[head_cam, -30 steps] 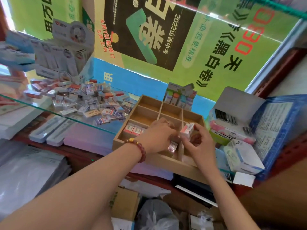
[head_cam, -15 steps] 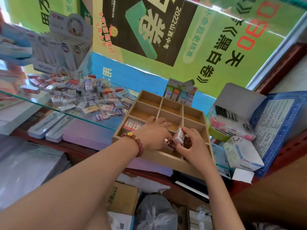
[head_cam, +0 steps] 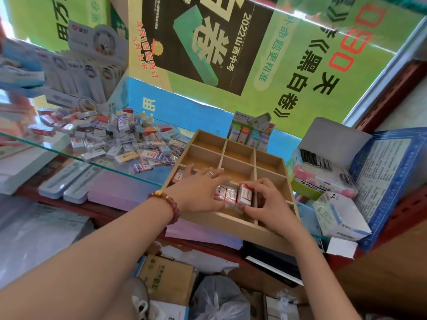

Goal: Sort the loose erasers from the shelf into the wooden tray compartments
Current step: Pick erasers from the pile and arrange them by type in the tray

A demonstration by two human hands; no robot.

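A wooden tray (head_cam: 233, 224) with several compartments sits on the glass shelf (head_cam: 76, 158). A heap of loose wrapped erasers (head_cam: 120, 139) lies on the glass to its left. In the near middle compartment stands a row of red-and-white erasers (head_cam: 227, 195). My left hand (head_cam: 198, 190) lies flat over the near left part of the tray, fingers straight, touching the row's left end. My right hand (head_cam: 268, 204) pinches the rightmost eraser (head_cam: 246, 195) of the row. Another eraser (head_cam: 178, 176) shows beside my left fingers in the near left compartment.
A pack of correction tapes (head_cam: 251, 132) stands behind the tray. Open white and blue boxes (head_cam: 335, 172) crowd the right side. A display box of pens (head_cam: 87, 72) stands at the back left. Below the shelf lie cartons and a plastic bag (head_cam: 219, 299).
My right hand has brought its eraser down from above the tray into the near middle compartment, against the row. My left hand slid a little toward me and flattened beside the row.
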